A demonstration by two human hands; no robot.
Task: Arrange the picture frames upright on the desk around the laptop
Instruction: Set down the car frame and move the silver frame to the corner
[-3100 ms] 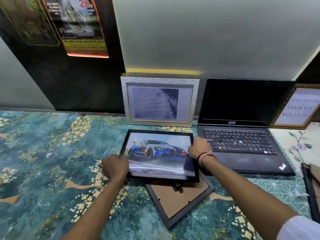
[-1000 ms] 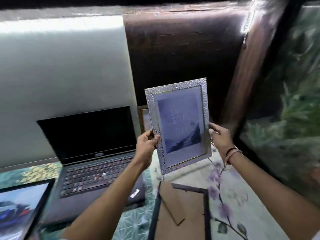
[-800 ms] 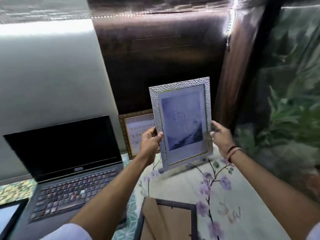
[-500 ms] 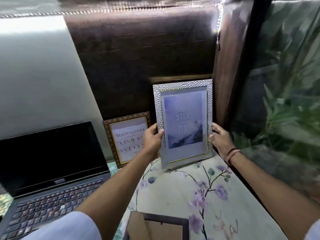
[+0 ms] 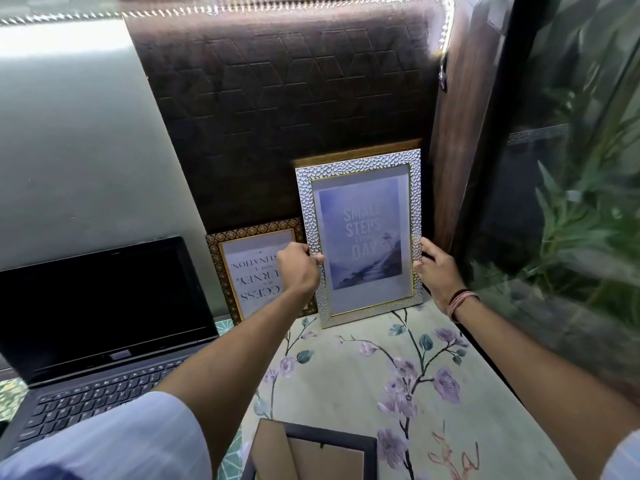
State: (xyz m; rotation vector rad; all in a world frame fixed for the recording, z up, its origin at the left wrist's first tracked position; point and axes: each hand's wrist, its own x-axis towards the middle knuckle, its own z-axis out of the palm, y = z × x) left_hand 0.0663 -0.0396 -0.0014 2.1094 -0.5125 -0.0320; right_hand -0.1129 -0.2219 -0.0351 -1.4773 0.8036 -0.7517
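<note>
Left fingers are pinching the left rail of the tall silver hammered-metal picture frame with the misty blue poster, thumb on the front; the left hand is curling behind that edge. The right hand, wearing pink wrist bands, is clamping the opposite rail, its fingertips wrapping the front lip. Between them the frame is standing in portrait at centre right, its bottom edge seeming to be touching the cream floral desk mat, its top appearing to lean toward the dark brown embossed wall panel. Judging from this, the placing step is nearly finishing: the next move is calling for a settled lean, then both grips easing off without tipping it. Just left, the gold-patterned frame with upside-down black lettering is standing partly behind the left hand, and may need turning. The open black laptop is sitting at lower left, cut off by the edge. A dark frame lying face-down is cropped at bottom centre. Whether the silver frame has a back stand is hidden.
</note>
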